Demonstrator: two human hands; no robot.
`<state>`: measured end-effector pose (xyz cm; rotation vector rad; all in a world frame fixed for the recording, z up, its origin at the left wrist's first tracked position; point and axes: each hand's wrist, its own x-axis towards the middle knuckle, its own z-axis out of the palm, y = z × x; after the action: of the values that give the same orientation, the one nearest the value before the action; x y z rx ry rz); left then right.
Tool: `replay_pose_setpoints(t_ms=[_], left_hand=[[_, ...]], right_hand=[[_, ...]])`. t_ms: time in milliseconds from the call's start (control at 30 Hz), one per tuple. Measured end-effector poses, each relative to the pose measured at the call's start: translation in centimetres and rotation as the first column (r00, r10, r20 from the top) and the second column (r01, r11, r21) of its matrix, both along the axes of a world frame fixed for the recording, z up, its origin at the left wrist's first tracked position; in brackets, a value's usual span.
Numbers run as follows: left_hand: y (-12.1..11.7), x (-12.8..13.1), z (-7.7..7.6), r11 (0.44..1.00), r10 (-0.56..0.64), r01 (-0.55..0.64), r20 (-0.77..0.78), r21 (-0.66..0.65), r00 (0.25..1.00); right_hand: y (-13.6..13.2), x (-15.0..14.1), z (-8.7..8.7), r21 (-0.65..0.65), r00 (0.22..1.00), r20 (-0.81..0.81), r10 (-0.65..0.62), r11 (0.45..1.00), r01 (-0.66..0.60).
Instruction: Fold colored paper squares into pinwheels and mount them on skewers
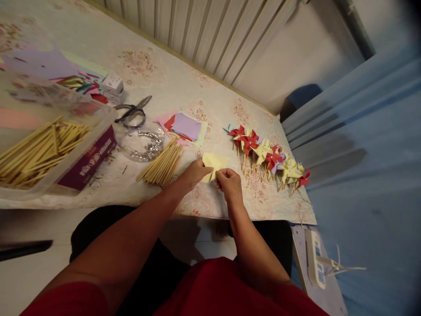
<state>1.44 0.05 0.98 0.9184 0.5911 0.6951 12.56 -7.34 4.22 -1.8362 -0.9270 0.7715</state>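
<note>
A yellow sheet of paper (pixel 214 161), with cuts showing in its lower part, is held between my two hands above the table's front edge. My left hand (pixel 194 173) grips its left side, thumb on top. The fingers of my right hand (pixel 229 181) are pinched at its lower right edge; whether they hold anything besides the paper is hidden. Left of my hands lies a bundle of thin wooden sticks (pixel 163 164). Behind it is a stack of coloured paper squares (pixel 187 126), lilac on top. Finished paper pinwheels (pixel 263 151) on sticks lie in a row to the right.
A round clear dish (pixel 141 142) of small shiny pieces sits beside dark-handled scissors (pixel 133 112). At the left stands a clear plastic bin (pixel 101 115) with more sticks, near small boxes (pixel 112 84). A power strip (pixel 315 259) lies at the lower right beside a blue curtain (pixel 365 175).
</note>
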Motion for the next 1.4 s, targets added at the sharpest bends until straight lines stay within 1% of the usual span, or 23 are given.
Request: replay_pose_setpoints(t_ms=[133, 333, 500, 767, 1033, 1200, 1400], left_hand=[[-0.1, -0.1, 0.3, 1.0, 0.027, -0.027, -0.026, 0.004, 0.999], [-0.1, 0.0, 0.5, 0.999, 0.03, -0.029, 0.015, -0.016, 0.999], [-0.1, 0.1, 0.4, 0.998, 0.041, -0.042, -0.011, -0.039, 0.999], [0.0, 0.1, 0.2, 0.998, 0.037, -0.037, 0.015, -0.046, 0.999], [0.0, 0.0, 0.4, 0.999, 0.041, -0.042, -0.023, -0.03, 0.999], [0.0, 0.0, 0.5, 0.999, 0.04, -0.04, -0.01, -0.021, 0.999], [0.0, 0.1, 0.2, 1.0, 0.025, -0.025, -0.011, 0.0, 1.0]], right_hand=[[0.1, 0.1, -0.4, -0.003, 0.999, 0.046, -0.018, 1.0, 0.018], [0.2, 0.2, -0.6, 0.005, 0.993, 0.113, -0.027, 1.0, 0.026], [0.3, 0.1, -0.6, -0.01, 0.993, 0.111, -0.046, 0.999, 0.048], [0.3, 0.2, -0.8, -0.003, 0.992, 0.116, -0.045, 0.999, 0.045], [0.3, 0.2, -0.9, 0.0, 0.993, 0.112, -0.044, 0.999, 0.044], [0.4, 0.3, -1.1, 0.004, 0.991, 0.129, -0.041, 0.999, 0.041], [0.2, 0.3, -0.9, 0.001, 0.993, 0.119, -0.022, 1.0, 0.022]])
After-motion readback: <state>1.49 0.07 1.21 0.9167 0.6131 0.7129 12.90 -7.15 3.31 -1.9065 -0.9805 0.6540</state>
